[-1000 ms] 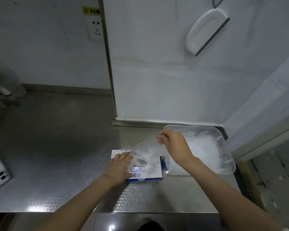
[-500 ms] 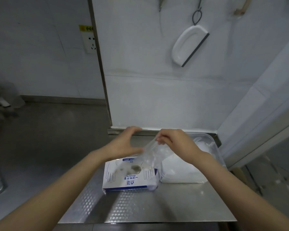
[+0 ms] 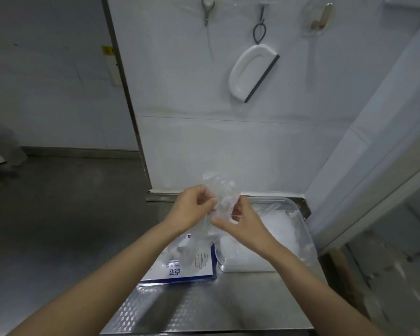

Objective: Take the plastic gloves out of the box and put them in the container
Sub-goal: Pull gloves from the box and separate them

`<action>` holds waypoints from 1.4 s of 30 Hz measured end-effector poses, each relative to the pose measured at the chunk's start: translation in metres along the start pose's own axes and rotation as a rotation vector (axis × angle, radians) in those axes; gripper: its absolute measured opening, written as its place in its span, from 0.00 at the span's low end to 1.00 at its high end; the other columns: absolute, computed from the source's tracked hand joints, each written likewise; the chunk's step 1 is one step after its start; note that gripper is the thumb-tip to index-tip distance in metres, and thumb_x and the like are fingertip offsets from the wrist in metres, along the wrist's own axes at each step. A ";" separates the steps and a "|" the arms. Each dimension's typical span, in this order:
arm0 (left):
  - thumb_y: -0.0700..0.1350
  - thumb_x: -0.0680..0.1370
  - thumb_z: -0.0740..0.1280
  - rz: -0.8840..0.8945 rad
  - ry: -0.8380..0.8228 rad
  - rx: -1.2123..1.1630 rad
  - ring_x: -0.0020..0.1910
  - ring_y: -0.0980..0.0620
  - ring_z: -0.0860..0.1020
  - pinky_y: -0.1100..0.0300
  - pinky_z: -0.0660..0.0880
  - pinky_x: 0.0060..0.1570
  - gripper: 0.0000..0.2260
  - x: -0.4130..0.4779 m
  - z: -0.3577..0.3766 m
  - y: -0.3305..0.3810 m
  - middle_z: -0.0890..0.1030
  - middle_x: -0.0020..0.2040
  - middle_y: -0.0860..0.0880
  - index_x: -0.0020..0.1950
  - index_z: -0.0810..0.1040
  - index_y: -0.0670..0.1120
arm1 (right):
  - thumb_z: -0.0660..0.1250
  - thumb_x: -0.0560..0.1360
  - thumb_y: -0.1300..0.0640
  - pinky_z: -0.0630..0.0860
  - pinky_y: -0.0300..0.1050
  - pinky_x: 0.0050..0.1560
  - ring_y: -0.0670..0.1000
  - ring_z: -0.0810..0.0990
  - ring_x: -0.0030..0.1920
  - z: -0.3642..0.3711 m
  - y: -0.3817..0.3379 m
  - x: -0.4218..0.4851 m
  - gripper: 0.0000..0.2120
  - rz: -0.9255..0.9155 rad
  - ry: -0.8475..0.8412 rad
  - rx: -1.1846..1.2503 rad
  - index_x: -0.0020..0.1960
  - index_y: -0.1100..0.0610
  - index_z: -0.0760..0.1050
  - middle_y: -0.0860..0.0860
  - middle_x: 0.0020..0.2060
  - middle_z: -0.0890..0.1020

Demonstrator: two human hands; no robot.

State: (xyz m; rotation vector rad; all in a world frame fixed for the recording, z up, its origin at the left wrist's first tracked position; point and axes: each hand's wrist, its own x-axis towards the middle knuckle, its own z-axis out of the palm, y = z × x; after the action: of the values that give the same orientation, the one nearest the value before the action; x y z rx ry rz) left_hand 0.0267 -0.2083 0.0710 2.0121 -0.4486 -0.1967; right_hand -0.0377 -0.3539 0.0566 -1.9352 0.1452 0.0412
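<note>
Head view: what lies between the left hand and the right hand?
In the head view, a crumpled clear plastic glove spans the gap; the left hand and the right hand each pinch it.

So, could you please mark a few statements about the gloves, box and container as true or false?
1. The left hand and right hand both hold a clear glove with their fingers. True.
2. The container is empty. False: a pile of gloves already lies in it.
3. The box sits directly left of the container. True.
4. The squeegee lies on the counter. False: it hangs on the wall.
</note>
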 end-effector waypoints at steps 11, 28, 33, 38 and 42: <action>0.41 0.78 0.66 -0.171 0.003 -0.030 0.35 0.49 0.75 0.54 0.74 0.43 0.10 -0.008 0.004 -0.018 0.78 0.34 0.45 0.41 0.76 0.35 | 0.60 0.80 0.60 0.75 0.46 0.42 0.47 0.75 0.33 -0.032 0.030 0.015 0.14 0.006 0.129 -0.031 0.36 0.54 0.75 0.46 0.28 0.77; 0.39 0.73 0.72 0.057 -0.335 0.041 0.47 0.57 0.80 0.57 0.75 0.56 0.05 0.000 0.001 -0.001 0.83 0.46 0.49 0.47 0.80 0.45 | 0.55 0.81 0.62 0.71 0.39 0.43 0.45 0.76 0.36 -0.044 0.017 0.005 0.17 -0.106 -0.302 -0.166 0.34 0.54 0.70 0.47 0.32 0.77; 0.39 0.75 0.69 0.039 -0.173 0.155 0.35 0.57 0.78 0.59 0.74 0.44 0.07 0.010 0.005 0.007 0.80 0.33 0.53 0.38 0.78 0.48 | 0.58 0.80 0.50 0.68 0.35 0.51 0.38 0.76 0.47 -0.056 0.020 -0.002 0.09 -0.018 -0.098 -0.340 0.54 0.52 0.73 0.43 0.47 0.78; 0.42 0.75 0.69 0.038 -0.267 0.194 0.34 0.57 0.80 0.61 0.76 0.42 0.08 0.016 0.010 0.020 0.81 0.33 0.53 0.38 0.78 0.51 | 0.70 0.70 0.40 0.65 0.35 0.60 0.40 0.68 0.62 -0.047 0.005 -0.014 0.37 -0.086 -0.138 -0.457 0.72 0.49 0.58 0.38 0.57 0.67; 0.41 0.75 0.70 0.049 -0.314 0.194 0.28 0.63 0.76 0.71 0.71 0.34 0.07 0.023 0.011 0.030 0.79 0.30 0.55 0.38 0.79 0.51 | 0.70 0.74 0.56 0.75 0.42 0.53 0.47 0.79 0.50 -0.052 0.018 -0.001 0.15 -0.119 -0.024 -0.386 0.59 0.51 0.71 0.47 0.47 0.79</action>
State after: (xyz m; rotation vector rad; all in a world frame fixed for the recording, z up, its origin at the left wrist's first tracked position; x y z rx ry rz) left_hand 0.0368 -0.2389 0.0934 2.1642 -0.7384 -0.4576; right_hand -0.0428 -0.4088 0.0593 -2.3238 0.0043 0.0137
